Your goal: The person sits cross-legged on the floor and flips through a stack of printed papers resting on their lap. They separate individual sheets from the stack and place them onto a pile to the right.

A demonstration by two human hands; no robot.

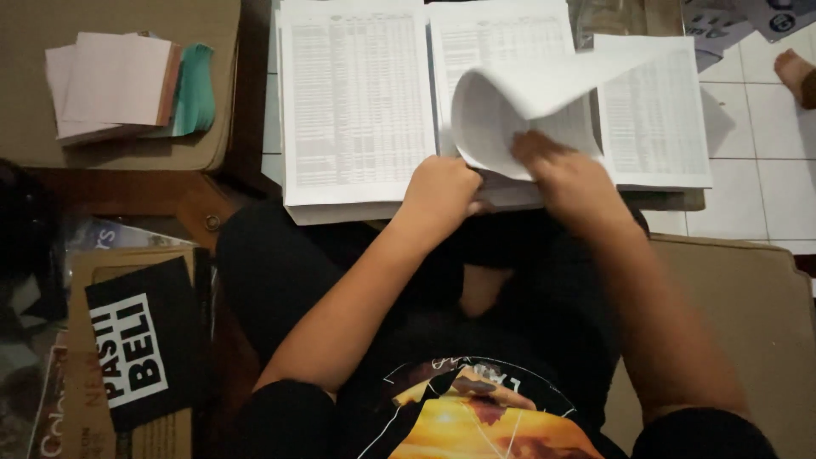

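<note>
Several stacks of white sheets printed with tables lie side by side in front of me. My right hand (568,174) grips a curled sheet (527,98) that is lifted and bent over the middle stack (497,38). My left hand (442,189) presses on the near edge of that middle stack, fingers closed against the paper beside the curled sheet. The left stack (353,102) and the right stack (659,119) lie flat and untouched.
A pile of pink, brown and green paper (127,85) rests on a cardboard sheet (34,136) at the far left. A black printed card (140,340) lies on cardboard at my left knee. Another person's foot (795,72) shows on the white tiles at the right.
</note>
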